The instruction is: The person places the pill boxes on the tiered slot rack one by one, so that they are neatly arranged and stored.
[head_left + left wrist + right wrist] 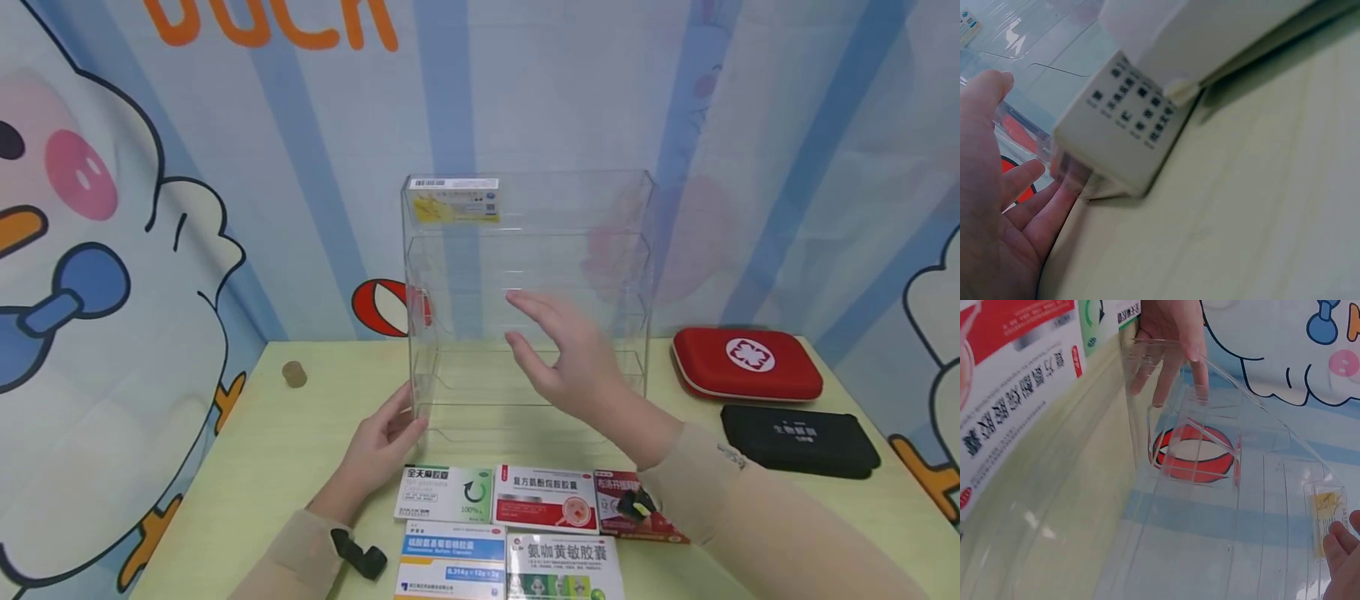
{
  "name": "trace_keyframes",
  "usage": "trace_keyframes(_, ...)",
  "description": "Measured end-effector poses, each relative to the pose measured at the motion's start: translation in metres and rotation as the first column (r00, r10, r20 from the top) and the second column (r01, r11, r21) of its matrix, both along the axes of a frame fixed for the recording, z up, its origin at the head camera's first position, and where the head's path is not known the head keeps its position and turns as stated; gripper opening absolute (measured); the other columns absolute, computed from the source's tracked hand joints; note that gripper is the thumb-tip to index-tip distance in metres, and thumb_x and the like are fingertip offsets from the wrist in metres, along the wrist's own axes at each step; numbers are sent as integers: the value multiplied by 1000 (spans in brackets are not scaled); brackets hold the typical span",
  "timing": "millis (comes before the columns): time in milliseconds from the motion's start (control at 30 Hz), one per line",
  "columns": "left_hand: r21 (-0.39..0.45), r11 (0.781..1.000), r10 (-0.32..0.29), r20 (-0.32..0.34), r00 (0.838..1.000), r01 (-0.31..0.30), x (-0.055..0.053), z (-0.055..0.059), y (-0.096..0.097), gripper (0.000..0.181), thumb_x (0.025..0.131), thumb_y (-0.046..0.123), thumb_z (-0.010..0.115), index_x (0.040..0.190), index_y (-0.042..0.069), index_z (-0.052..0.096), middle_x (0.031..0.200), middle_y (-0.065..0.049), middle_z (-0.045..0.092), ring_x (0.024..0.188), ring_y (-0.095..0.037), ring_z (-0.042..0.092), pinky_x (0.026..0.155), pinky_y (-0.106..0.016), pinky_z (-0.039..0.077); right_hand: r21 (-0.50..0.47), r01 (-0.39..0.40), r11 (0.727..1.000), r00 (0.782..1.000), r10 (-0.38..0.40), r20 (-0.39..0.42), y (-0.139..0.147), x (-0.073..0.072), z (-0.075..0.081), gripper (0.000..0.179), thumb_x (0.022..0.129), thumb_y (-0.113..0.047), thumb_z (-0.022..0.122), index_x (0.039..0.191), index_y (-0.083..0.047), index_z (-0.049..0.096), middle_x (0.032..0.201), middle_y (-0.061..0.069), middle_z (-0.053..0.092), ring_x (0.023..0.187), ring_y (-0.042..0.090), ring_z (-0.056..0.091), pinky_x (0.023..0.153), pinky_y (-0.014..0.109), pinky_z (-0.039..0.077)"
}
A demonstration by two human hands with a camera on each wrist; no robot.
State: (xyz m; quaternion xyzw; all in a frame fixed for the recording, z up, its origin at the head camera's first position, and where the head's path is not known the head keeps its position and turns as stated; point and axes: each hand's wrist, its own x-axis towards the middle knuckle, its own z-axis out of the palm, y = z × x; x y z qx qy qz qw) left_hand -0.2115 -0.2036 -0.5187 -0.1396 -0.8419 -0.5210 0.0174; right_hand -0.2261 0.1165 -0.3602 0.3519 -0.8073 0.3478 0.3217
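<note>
A clear stepped display rack (480, 405) stands upright on the table. One yellow-and-white medicine box (456, 204) sits at the left of its top tier. My left hand (378, 446) rests against the rack's lower left side, fingers extended along it, as the left wrist view also shows. In front of the middle tiers my right hand (573, 354) hovers with fingers and thumb spread, holding nothing. Before the rack lie a green-and-white box (442, 493), a red-and-white box (546, 500), a red box (656, 529), a blue-and-white box (452, 558) and a white capsule box (564, 560).
To the right, a red zip case (720, 367) with a white emblem lies behind a black pouch (798, 440). A small cork-like cylinder (294, 374) stands at the left. Behind the table hangs a cartoon-printed cloth (330, 167).
</note>
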Motion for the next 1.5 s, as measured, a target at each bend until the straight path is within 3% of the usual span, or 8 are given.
trace_keyframes(200, 4, 1000, 1, 10, 1000, -1, 2, 3, 1, 72, 111, 32, 69, 174, 35, 34, 172, -5, 50, 149, -34, 63, 121, -49, 54, 53, -16, 998, 999, 13, 42, 9, 31, -20, 56, 97, -12, 80, 151, -6, 66, 147, 13, 73, 137, 33, 70, 115, 54, 61)
trace_keyframes(367, 8, 1000, -5, 12, 1000, 4, 1, 2, 1, 72, 111, 33, 69, 173, 38, 34, 173, -5, 50, 149, -35, 62, 121, -49, 54, 112, -26, 993, 992, 13, 124, 21, 55, -40, 61, 96, -12, 83, 153, -8, 63, 150, 11, 71, 140, 32, 69, 115, 53, 60)
trace_keyframes(600, 7, 1000, -2, 10, 1000, 2, 0, 0, -1, 72, 110, 35, 69, 173, 41, 34, 173, -3, 49, 149, -34, 63, 121, -49, 54, 238, -26, 971, 970, -33, 239, 37, 82, -64, 66, 99, -22, 82, 159, -17, 58, 156, 4, 67, 143, 26, 67, 115, 51, 61)
trace_keyframes(800, 12, 1000, -3, 20, 1000, 3, -1, 1, -1, 72, 111, 35, 69, 174, 35, 34, 174, -2, 48, 150, -34, 61, 122, -50, 53, 335, -20, 942, 949, -88, 304, 48, 104, -76, 66, 100, -33, 82, 160, -22, 58, 158, -2, 65, 143, 22, 65, 113, 49, 63)
trace_keyframes(933, 16, 1000, 5, 46, 999, -5, 0, 0, 0, 72, 110, 36, 69, 173, 40, 33, 174, -1, 48, 151, -33, 60, 123, -50, 53, 382, -19, 924, 921, -132, 365, 55, 119, -84, 62, 100, -40, 81, 157, -25, 61, 155, -8, 64, 140, 17, 65, 111, 43, 64)
trace_keyframes(1167, 16, 1000, -1, 34, 999, 1, 1, -1, 0, 71, 111, 36, 68, 171, 45, 33, 175, 0, 47, 151, -34, 60, 123, -51, 52, 373, -66, 926, 808, -169, 564, 69, 137, -89, 60, 99, -55, 79, 151, -29, 65, 147, -15, 64, 128, 10, 65, 101, 34, 68)
trace_keyframes(1367, 14, 1000, 5, 30, 1000, -6, 0, 0, -1, 71, 111, 34, 68, 172, 43, 34, 174, -2, 48, 151, -35, 61, 122, -50, 53, 391, -107, 914, 745, -187, 640, 81, 143, -98, 64, 94, -64, 79, 149, -32, 66, 144, -12, 65, 128, 17, 62, 91, 26, 68)
trace_keyframes(1500, 4, 1000, 14, 51, 999, -15, 0, 0, 0, 71, 111, 36, 68, 172, 43, 33, 175, 0, 47, 152, -33, 60, 123, -48, 53, 367, -129, 921, 655, -199, 729, 86, 148, -107, 72, 90, -66, 82, 153, -39, 62, 145, -10, 62, 128, 20, 59, 87, 30, 71)
